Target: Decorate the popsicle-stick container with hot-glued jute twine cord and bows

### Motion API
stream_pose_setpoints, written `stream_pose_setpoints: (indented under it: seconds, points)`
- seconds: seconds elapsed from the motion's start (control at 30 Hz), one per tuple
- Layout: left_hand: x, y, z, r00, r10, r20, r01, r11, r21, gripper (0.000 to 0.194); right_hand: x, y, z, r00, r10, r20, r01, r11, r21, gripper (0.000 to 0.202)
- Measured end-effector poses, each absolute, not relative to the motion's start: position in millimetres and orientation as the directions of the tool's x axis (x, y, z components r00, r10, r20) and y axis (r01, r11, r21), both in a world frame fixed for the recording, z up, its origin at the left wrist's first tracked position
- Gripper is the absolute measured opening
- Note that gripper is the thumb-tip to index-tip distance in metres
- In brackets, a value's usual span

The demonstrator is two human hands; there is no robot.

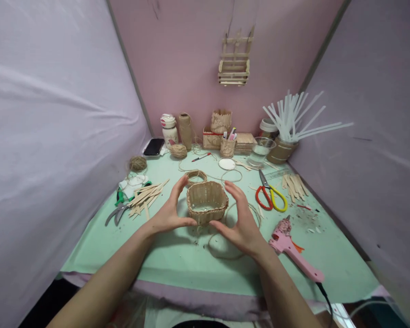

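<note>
A small woven basket with a braided rim stands at the middle of the green table, its open top showing. On its left side is my left hand, thumb near the basket's lower front and fingers spread apart from the thumb. My right hand curves round the right side in the same way, its thumb close to the front. Whether the fingertips press on the basket is hard to tell. Behind the basket lies a braided ring. Loose twine loops on the cloth by my right hand.
Scissors and a pink glue gun lie right; wooden sticks and pruning shears lie left. Along the back stand a water bowl, a twine cone, a bottle and a jar of glue sticks.
</note>
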State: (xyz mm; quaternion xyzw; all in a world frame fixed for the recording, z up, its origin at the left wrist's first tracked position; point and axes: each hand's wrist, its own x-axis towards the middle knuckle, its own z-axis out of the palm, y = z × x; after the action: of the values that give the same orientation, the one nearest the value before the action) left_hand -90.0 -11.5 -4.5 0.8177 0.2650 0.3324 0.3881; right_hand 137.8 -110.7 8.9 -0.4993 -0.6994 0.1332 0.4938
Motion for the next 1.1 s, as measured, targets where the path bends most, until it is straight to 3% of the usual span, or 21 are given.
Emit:
stream_pose_setpoints:
  seconds: [0.13, 0.27, 0.47, 0.73, 0.9, 1.1]
  points:
    - [-83, -10, 2, 0.672, 0.68, 0.293, 0.111, -0.484, 0.868, 0.128, 146, -104, -2, 0.06, 0.949, 0.31, 0.398, 0.263, -0.879, 0.102]
    - [-70, -13, 10, 0.67, 0.686, 0.284, 0.087, -0.452, 0.888, 0.134, 142, -99, -4, 0.039, 0.976, 0.212, 0.283, 0.193, -0.94, 0.114]
    - [-57, -17, 8, 0.641, 0.715, 0.278, -0.008, -0.356, 0.934, 0.136, 132, -94, 5, -0.018, 0.983, 0.185, 0.184, 0.185, -0.965, 0.117]
    - [-56, -20, 3, 0.615, 0.732, 0.294, -0.033, -0.348, 0.937, 0.121, 129, -92, 0, 0.011, 0.973, 0.233, 0.218, 0.225, -0.95, 0.106]
    - [-60, -15, 2, 0.636, 0.705, 0.313, -0.011, -0.397, 0.918, 0.127, 132, -91, -2, 0.024, 0.972, 0.232, 0.242, 0.22, -0.945, 0.113]
    - [-61, -11, 4, 0.64, 0.708, 0.299, -0.016, -0.376, 0.927, 0.128, 133, -88, 2, 0.001, 0.978, 0.208, 0.14, 0.206, -0.969, 0.115]
